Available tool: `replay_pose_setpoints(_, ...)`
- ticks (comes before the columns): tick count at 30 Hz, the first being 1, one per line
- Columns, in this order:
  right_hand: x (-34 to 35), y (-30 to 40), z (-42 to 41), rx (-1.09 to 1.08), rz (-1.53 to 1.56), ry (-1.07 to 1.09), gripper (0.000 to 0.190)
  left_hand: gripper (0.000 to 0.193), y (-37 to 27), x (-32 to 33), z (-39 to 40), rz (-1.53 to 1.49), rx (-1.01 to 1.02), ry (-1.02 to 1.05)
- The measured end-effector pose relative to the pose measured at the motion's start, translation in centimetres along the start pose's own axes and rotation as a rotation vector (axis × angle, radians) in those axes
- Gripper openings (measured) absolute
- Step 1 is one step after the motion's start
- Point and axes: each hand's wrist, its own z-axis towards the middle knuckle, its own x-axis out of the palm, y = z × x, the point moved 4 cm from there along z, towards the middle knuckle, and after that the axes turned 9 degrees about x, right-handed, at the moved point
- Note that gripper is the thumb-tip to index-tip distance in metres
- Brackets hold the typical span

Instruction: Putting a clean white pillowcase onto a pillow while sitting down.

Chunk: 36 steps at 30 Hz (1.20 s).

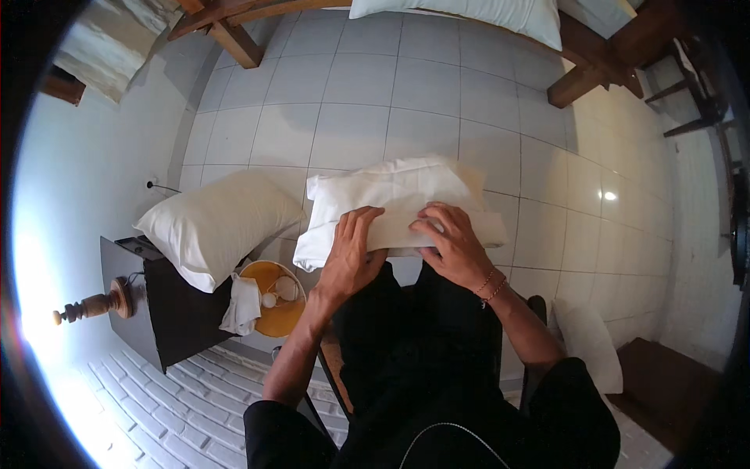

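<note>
A bundle of white cloth (398, 187), possibly a pillowcase, lies across my thighs as I sit. Whether a pillow is inside it, I cannot tell. Its near part is turned over into a flat, thick fold (398, 227). My left hand (354, 249) grips this fold left of centre, fingers on top and thumb at the near edge. Right of centre, my right hand (450, 241) holds the same fold with bent fingers, its thumb low at the near edge. The cloth's left end is creased and sticks out past my left hand. The underside is hidden.
A plump white pillow (220, 220) leans over a dark cabinet (187, 299) at left. Beside it is a round orange-topped stool or tray (266, 323) with cloth and small items. A wooden-framed bed (237, 44) stands ahead. Another white pillow (589, 346) is at right.
</note>
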Motion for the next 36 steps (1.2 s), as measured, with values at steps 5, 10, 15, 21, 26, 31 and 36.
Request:
replay_pose_setpoints(5,0.2,-1.1,0.2,0.088,-0.089,-0.042,0.046,0.072,0.0,0.2,0.1,0.012,-0.046,-0.011)
replay_pose_setpoints(10,0.0,-1.7,0.6,0.143,-0.188,-0.107,0.053,0.074,0.5,0.2,0.0,0.171,-0.035,-0.035)
replay_pose_setpoints(15,-1.8,-3.8,0.4,0.248,-0.159,-0.12,0.054,0.076,1.4,-0.9,-0.3,0.194,-0.1,-0.075)
replay_pose_setpoints(21,-4.1,-6.6,0.1,0.322,-0.114,-0.16,0.055,0.076,3.0,-2.4,-1.0,0.224,-0.179,-0.068)
replay_pose_setpoints(26,-6.2,-10.9,-1.1,0.45,-0.064,-0.197,0.047,0.074,5.6,-4.3,-2.2,0.309,-0.297,-0.067)
replay_pose_setpoints(31,-8.1,-13.0,-1.4,0.476,0.219,-0.424,0.041,0.059,9.7,-8.3,-4.6,0.254,-0.467,-0.24)
replay_pose_setpoints(36,-8.8,-15.4,-2.3,0.642,0.449,-0.591,0.036,0.05,10.3,-10.9,-4.6,0.223,-0.455,-0.428)
